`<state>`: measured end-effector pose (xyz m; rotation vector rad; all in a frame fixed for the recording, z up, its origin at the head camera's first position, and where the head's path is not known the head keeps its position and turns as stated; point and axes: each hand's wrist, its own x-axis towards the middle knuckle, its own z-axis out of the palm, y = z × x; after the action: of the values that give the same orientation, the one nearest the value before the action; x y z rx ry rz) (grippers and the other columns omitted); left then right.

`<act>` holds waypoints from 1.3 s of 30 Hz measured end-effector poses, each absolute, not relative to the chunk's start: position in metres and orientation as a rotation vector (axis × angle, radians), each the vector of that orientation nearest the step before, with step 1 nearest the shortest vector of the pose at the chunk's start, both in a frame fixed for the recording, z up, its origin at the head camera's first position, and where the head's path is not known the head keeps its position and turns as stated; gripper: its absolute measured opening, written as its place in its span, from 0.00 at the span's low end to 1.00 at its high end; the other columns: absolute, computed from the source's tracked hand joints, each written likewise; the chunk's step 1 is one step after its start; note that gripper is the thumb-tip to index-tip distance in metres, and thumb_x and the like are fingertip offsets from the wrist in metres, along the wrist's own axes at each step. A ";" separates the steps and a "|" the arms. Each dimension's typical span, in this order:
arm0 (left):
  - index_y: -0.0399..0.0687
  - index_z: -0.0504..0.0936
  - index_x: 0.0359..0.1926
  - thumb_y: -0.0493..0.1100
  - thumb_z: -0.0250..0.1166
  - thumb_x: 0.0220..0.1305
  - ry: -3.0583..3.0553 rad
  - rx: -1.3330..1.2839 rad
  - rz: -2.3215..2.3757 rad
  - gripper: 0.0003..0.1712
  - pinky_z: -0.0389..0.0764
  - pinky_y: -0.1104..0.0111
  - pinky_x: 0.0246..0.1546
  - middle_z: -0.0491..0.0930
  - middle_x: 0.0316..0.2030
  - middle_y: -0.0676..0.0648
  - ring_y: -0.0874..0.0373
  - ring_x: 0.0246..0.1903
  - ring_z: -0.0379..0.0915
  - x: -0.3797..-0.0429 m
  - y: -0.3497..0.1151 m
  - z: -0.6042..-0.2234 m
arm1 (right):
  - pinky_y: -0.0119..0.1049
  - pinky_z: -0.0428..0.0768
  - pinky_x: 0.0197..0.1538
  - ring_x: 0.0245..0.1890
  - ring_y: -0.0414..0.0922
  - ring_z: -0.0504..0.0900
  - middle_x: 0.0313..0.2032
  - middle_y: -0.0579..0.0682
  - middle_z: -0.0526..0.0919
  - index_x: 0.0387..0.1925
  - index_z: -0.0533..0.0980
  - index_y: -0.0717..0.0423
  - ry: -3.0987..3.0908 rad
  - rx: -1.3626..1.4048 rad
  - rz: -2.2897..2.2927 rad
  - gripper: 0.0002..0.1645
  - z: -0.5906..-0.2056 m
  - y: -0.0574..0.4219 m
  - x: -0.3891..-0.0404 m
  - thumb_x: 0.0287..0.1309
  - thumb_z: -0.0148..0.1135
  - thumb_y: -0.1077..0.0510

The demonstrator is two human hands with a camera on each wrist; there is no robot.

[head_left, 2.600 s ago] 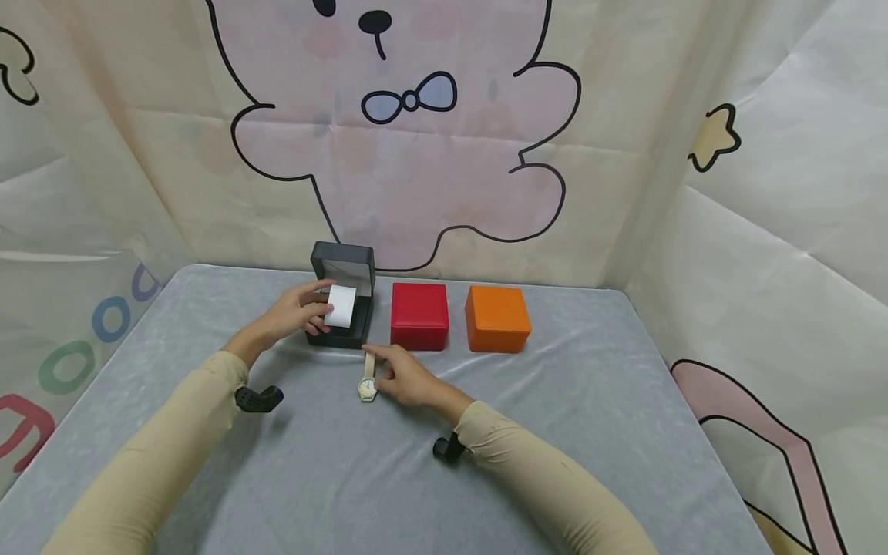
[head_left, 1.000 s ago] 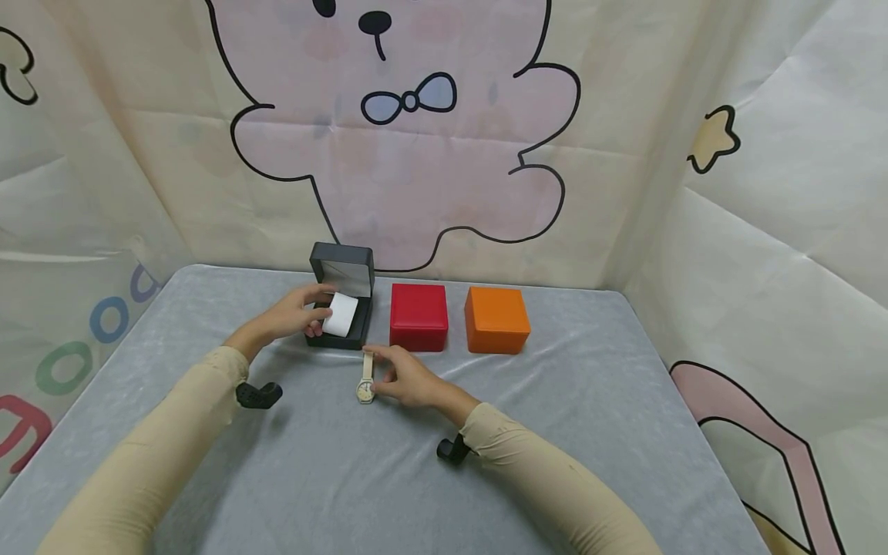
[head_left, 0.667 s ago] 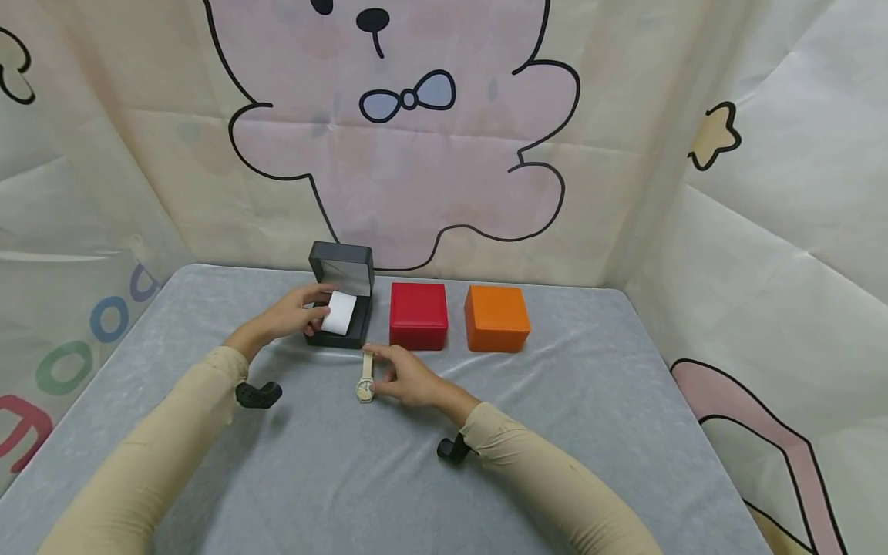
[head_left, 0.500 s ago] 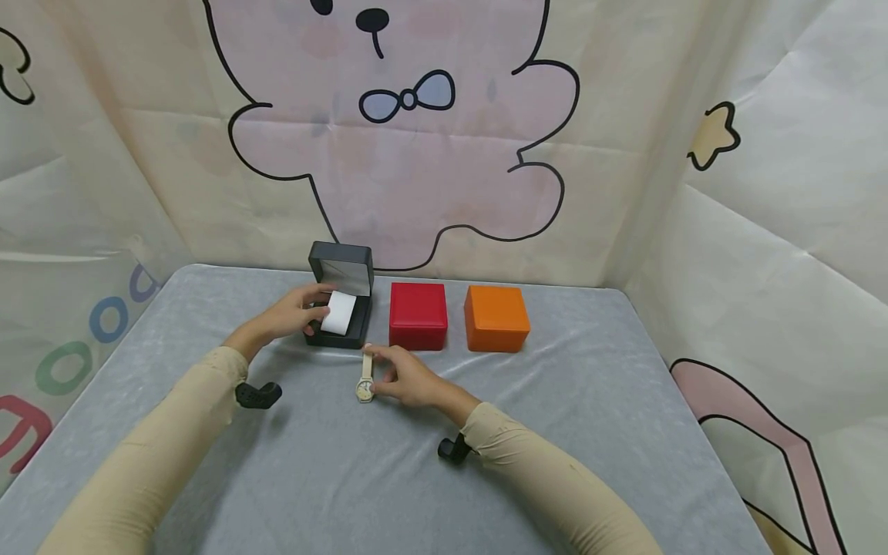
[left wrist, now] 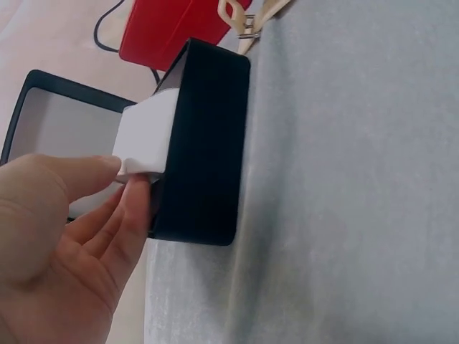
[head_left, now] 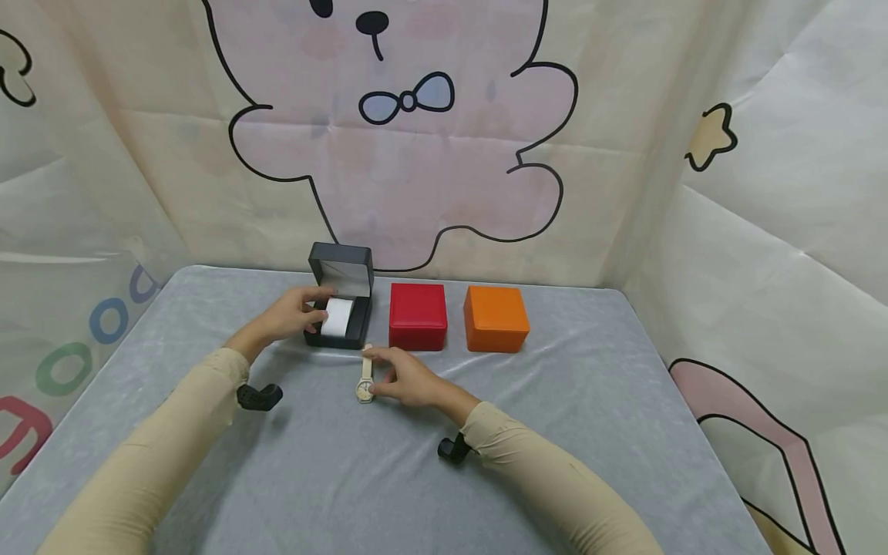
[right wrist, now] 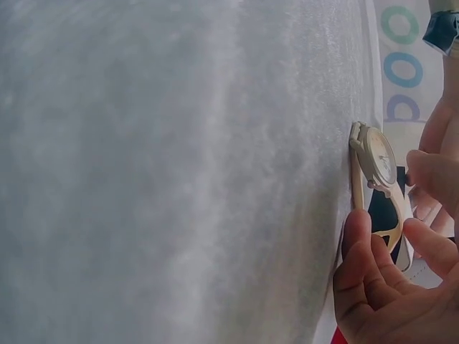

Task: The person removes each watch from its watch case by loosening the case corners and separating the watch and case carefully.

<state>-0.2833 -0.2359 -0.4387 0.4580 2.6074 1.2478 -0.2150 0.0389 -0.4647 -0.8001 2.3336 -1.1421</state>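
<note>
In the head view my left hand [head_left: 290, 312] holds a white watch cushion [head_left: 338, 317] at the lower half of a black watch box [head_left: 355, 327], whose lid stands raised. The left wrist view has thumb and fingertips pinching the cushion [left wrist: 147, 132] at its near end, while much of it sits within the box walls [left wrist: 208, 143]. My right hand [head_left: 409, 378] is at a wristwatch [head_left: 364, 391] with a cream strap, lying just in front of the box. Seen from the right wrist, curled fingers [right wrist: 356, 229] are round the strap and the thumb is close beside the watch face [right wrist: 384, 159].
A closed red box [head_left: 418, 317] stands just right of the black one, and a closed orange box [head_left: 496, 319] is further right. Grey cloth [head_left: 590, 432] covers the table. A printed curtain [head_left: 416, 169] hangs close behind the boxes.
The white cushion, earlier raised and then tilted in my left hand, now sits lower and straighter in the black box. My right hand and the watch have hardly moved.
</note>
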 end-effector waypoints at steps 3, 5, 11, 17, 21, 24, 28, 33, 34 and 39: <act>0.31 0.70 0.68 0.31 0.60 0.70 2.646 0.465 1.227 0.27 0.84 0.65 0.32 0.68 0.67 0.26 0.40 0.45 0.83 -0.284 -0.235 -0.440 | 0.24 0.77 0.36 0.30 0.35 0.77 0.61 0.55 0.78 0.72 0.68 0.52 2.338 -0.804 -1.140 0.38 -0.465 0.040 -0.216 0.62 0.69 0.61; 0.30 0.71 0.67 0.31 0.62 0.69 2.680 0.478 1.196 0.27 0.82 0.66 0.32 0.69 0.67 0.27 0.42 0.43 0.83 -0.284 -0.234 -0.440 | 0.25 0.77 0.36 0.29 0.35 0.77 0.61 0.55 0.78 0.72 0.68 0.52 2.341 -0.803 -1.143 0.37 -0.465 0.040 -0.216 0.62 0.69 0.60; 0.30 0.73 0.67 0.32 0.63 0.67 2.732 0.532 1.131 0.27 0.68 0.71 0.20 0.71 0.65 0.25 0.61 0.19 0.65 -0.284 -0.235 -0.441 | 0.25 0.77 0.36 0.29 0.35 0.77 0.61 0.55 0.78 0.72 0.68 0.52 2.346 -0.793 -1.138 0.37 -0.465 0.041 -0.217 0.62 0.69 0.60; 0.31 0.73 0.67 0.35 0.60 0.70 2.827 0.565 1.015 0.26 0.73 0.61 0.33 0.69 0.62 0.22 0.51 0.30 0.67 -0.285 -0.234 -0.448 | 0.25 0.78 0.37 0.30 0.36 0.78 0.61 0.56 0.78 0.72 0.68 0.52 2.344 -0.793 -1.139 0.38 -0.465 0.042 -0.218 0.62 0.70 0.60; 0.32 0.70 0.69 0.38 0.57 0.73 2.857 0.530 0.922 0.26 0.72 0.42 0.54 0.63 0.63 0.19 0.32 0.54 0.67 -0.285 -0.231 -0.451 | 0.25 0.78 0.38 0.31 0.35 0.79 0.62 0.55 0.78 0.72 0.67 0.51 2.352 -0.796 -1.132 0.38 -0.464 0.043 -0.217 0.63 0.69 0.60; 0.32 0.69 0.69 0.40 0.55 0.74 2.877 0.515 0.847 0.27 0.66 0.36 0.61 0.62 0.64 0.20 0.28 0.62 0.61 -0.285 -0.229 -0.451 | 0.25 0.79 0.40 0.33 0.36 0.79 0.61 0.55 0.78 0.73 0.67 0.50 2.359 -0.793 -1.141 0.38 -0.463 0.046 -0.217 0.64 0.68 0.59; 0.32 0.68 0.70 0.41 0.54 0.75 2.900 0.522 0.785 0.27 0.64 0.36 0.62 0.63 0.64 0.21 0.28 0.63 0.59 -0.285 -0.228 -0.451 | 0.27 0.81 0.40 0.37 0.39 0.81 0.61 0.55 0.77 0.73 0.66 0.47 2.355 -0.766 -1.173 0.38 -0.460 0.052 -0.215 0.64 0.68 0.59; 0.29 0.66 0.71 0.41 0.55 0.74 2.900 0.544 0.831 0.30 0.64 0.37 0.64 0.64 0.64 0.22 0.28 0.64 0.61 -0.281 -0.228 -0.451 | 0.30 0.83 0.42 0.42 0.42 0.82 0.62 0.56 0.77 0.73 0.67 0.48 2.356 -0.756 -1.214 0.37 -0.455 0.063 -0.212 0.65 0.67 0.57; 0.29 0.66 0.71 0.40 0.56 0.74 2.902 0.547 0.848 0.30 0.65 0.36 0.64 0.65 0.64 0.22 0.28 0.64 0.62 -0.280 -0.228 -0.450 | 0.30 0.83 0.44 0.43 0.43 0.82 0.62 0.56 0.77 0.73 0.67 0.49 2.364 -0.759 -1.218 0.36 -0.454 0.066 -0.211 0.66 0.66 0.57; 0.32 0.70 0.69 0.40 0.57 0.74 2.905 0.555 0.922 0.27 0.67 0.36 0.62 0.67 0.64 0.25 0.29 0.63 0.65 -0.271 -0.227 -0.445 | 0.34 0.82 0.53 0.47 0.47 0.82 0.62 0.57 0.78 0.72 0.68 0.53 2.411 -0.785 -1.230 0.34 -0.448 0.079 -0.206 0.66 0.66 0.57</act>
<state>-0.2711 -0.2268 -0.4450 0.5546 2.9048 0.9225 -0.2061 0.0785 -0.4482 -0.7848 2.4109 -1.2302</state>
